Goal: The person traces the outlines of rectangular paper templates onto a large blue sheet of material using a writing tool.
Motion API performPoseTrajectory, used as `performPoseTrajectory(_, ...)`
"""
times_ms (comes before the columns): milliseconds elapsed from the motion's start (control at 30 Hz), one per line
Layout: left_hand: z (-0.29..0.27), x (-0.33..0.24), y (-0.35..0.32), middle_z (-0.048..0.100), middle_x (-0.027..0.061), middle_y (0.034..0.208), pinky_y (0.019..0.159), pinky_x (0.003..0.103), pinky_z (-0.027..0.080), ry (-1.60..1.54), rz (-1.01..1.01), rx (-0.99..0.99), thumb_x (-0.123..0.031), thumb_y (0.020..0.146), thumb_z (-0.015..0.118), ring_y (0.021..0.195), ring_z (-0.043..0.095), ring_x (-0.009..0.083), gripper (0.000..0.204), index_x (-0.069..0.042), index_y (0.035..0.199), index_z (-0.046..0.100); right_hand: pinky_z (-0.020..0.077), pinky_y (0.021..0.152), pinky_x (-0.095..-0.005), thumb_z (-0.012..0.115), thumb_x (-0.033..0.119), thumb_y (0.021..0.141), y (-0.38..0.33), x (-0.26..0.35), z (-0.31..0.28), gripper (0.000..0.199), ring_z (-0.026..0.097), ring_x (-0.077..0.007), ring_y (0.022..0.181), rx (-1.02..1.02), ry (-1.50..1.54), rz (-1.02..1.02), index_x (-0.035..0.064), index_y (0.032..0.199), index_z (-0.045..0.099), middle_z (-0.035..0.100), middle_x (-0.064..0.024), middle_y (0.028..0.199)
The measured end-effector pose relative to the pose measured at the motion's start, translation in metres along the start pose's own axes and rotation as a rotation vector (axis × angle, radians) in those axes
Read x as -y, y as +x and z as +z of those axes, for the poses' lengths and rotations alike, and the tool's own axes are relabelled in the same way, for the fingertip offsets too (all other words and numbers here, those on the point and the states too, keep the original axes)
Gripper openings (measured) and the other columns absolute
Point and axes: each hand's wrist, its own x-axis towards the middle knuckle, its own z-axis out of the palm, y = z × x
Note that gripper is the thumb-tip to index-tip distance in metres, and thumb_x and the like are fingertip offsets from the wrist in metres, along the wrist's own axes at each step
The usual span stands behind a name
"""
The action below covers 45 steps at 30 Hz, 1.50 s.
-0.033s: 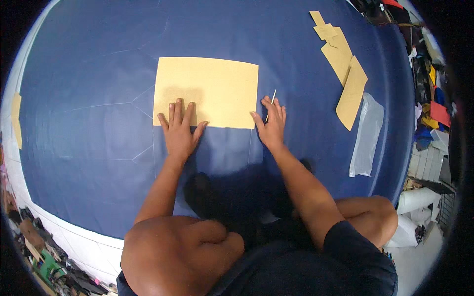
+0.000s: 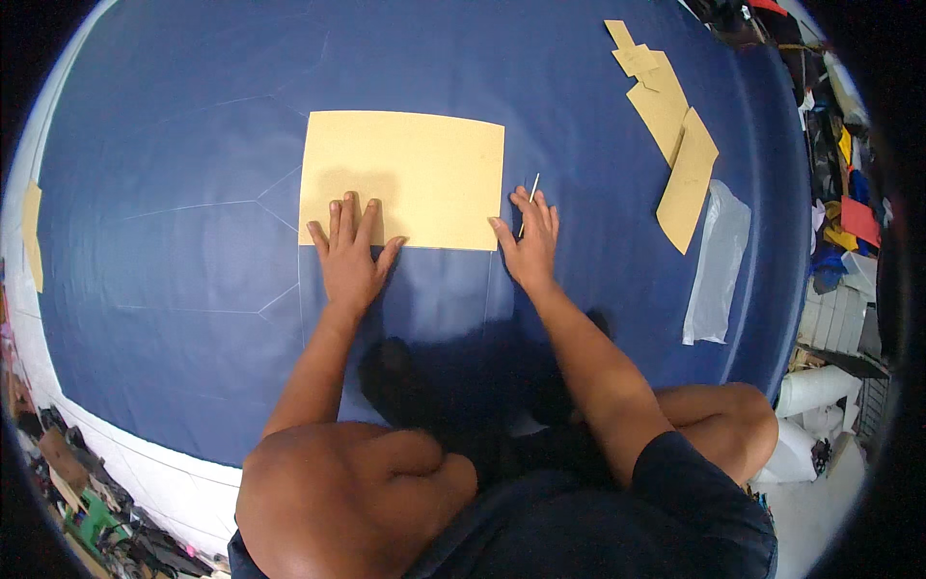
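A rectangular tan cardboard sheet (image 2: 434,174) lies flat on dark blue sheet material (image 2: 212,367). My left hand (image 2: 350,256) rests on its lower left part, fingers spread and thumb at the near edge. At the lower right corner, my right hand (image 2: 531,241) touches the cardboard with its thumb. Between that hand's fingers is a thin, pale pen-like stick (image 2: 536,181), tilted with its upper end away from me. Pale thin lines run over the blue material, with angled ones left of the cardboard and straight ones below its near corners.
Several smaller tan cardboard pieces (image 2: 687,179) overlap at the far right. Next to them lies a translucent plastic strip (image 2: 717,265). Another tan piece (image 2: 33,236) sits at the left edge. White floor tiles (image 2: 164,449) and clutter border the blue material. My bent legs are close below.
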Motion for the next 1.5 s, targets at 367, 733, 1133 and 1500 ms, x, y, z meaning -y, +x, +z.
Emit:
performPoseTrajectory(367,0.002,0.005,-0.001,0.034,0.0168,0.163,0.119,0.069,0.014,-0.004,0.007,-0.004,-0.054,0.092,0.067,0.151,0.030,0.0396,0.070,-0.018,0.151,0.049,0.0187,0.122,-0.0552,0.074,0.040,0.090,-0.003,-0.001,0.005,0.056,0.040,-0.0384,0.145,-0.012,0.009,0.002,0.0060,0.133,0.059,0.057,-0.0126,0.148)
performPoseTrajectory(733,0.000,0.006,-0.003,0.034,0.0196,0.162,0.120,0.069,0.013,-0.008,-0.010,0.006,-0.056,0.092,0.064,0.151,0.030,0.0398,0.071,-0.015,0.149,0.051,0.0202,0.120,-0.0589,0.074,0.033,0.090,-0.001,0.005,0.003,0.053,0.039,-0.0420,0.144,0.014,0.011,-0.010,0.0045,0.132,0.059,0.057,-0.0159,0.146)
performPoseTrajectory(1133,0.001,0.010,-0.004,0.035,0.0187,0.161,0.120,0.069,0.012,-0.070,-0.013,-0.027,-0.058,0.092,0.064,0.152,0.029,0.0378,0.071,-0.016,0.148,0.053,0.0159,0.123,-0.0573,0.071,0.031,0.093,-0.003,0.000,0.005,0.054,0.035,-0.0402,0.147,0.054,-0.051,-0.008,0.0030,0.136,0.056,0.052,-0.0156,0.151)
performPoseTrajectory(1500,0.002,0.011,-0.008,0.035,0.0192,0.161,0.120,0.069,0.013,-0.090,-0.014,-0.040,-0.057,0.093,0.063,0.151,0.030,0.0371,0.070,-0.015,0.148,0.052,0.0158,0.123,-0.0574,0.071,0.032,0.093,-0.005,0.001,0.007,0.054,0.034,-0.0396,0.148,0.044,-0.055,-0.006,0.0027,0.137,0.056,0.052,-0.0155,0.151)
